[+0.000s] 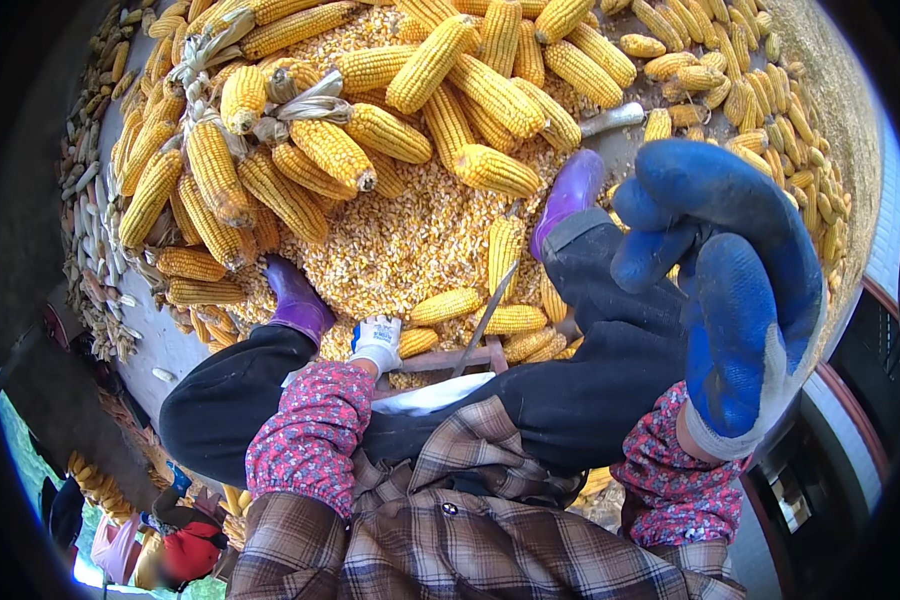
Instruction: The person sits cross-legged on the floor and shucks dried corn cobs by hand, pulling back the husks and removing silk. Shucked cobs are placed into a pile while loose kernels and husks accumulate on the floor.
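My left hand (377, 342), in a white and blue work glove, is low between my knees at the near edge of loose corn kernels (397, 244). Its fingers point away from me and their tips are hidden, so a grip does not show. Close to the camera at the right, my right hand (727, 292) is raised in a blue-coated glove. Its fingers curl apart from the thumb, with nothing seen between them. A narrow metal blade (487, 319) rises at a slant beside a wooden frame (450, 360). Yellow corn cobs (446, 306) lie around the blade.
Beyond the kernels is a heap of corn cobs (495, 97), some tied by dry husks (199, 67). A pale cylindrical handle (613, 118) juts from it. My purple boots (298, 296) flank the kernels. Stripped cobs (97, 225) lie left; another person (191, 551) is at lower left.
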Demonstrator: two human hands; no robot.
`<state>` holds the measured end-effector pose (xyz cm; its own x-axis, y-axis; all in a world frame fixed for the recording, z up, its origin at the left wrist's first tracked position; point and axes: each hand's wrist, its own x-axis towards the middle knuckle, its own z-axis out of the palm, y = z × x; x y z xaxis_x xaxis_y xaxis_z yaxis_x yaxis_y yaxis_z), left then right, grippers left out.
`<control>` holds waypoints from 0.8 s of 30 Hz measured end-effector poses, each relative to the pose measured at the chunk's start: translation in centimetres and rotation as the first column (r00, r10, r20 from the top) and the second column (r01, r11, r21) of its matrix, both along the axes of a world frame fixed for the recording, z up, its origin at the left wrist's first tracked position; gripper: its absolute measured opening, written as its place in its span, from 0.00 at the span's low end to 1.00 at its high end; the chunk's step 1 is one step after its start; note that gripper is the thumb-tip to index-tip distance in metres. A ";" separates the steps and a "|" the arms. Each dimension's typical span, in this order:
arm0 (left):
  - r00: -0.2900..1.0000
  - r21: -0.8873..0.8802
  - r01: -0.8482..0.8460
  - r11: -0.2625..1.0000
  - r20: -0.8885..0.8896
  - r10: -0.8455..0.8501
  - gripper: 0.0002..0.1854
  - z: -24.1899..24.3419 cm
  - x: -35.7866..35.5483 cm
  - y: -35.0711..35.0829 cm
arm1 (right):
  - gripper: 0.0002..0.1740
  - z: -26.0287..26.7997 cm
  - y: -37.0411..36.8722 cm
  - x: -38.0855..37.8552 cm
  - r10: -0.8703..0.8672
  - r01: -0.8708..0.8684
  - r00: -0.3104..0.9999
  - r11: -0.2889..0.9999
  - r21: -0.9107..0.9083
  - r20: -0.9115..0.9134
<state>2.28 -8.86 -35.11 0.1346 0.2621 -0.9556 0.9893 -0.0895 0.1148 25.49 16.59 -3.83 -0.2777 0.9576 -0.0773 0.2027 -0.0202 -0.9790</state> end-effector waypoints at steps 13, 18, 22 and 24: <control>0.987 0.194 -0.100 0.976 0.143 0.072 0.40 -1.1 -1.0 3.2 | 0.22 0.3 -0.2 -1.3 -0.081 0.082 0.997 0.994 -0.067 0.010; 0.799 0.576 -0.584 0.572 0.280 0.532 0.38 0.3 -3.5 8.2 | 0.21 -0.4 -0.4 -0.9 -0.086 0.084 0.995 0.996 -0.041 -0.042; 0.738 0.764 -0.613 0.200 0.465 0.489 0.40 2.0 -3.4 11.4 | 0.19 -0.8 -0.5 -1.5 -0.110 0.104 0.983 0.993 -0.047 -0.150; 0.891 0.844 -0.449 0.293 0.399 0.218 0.40 4.1 -1.3 12.1 | 0.19 -0.3 -0.4 -1.4 -0.119 0.112 0.981 0.992 -0.058 -0.155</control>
<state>0.97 3.23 -31.06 -0.0619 0.9958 -0.0677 0.9293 0.0822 0.3602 24.12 16.20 -4.10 -0.1778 0.9801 -0.0889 0.0392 -0.0832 -0.9958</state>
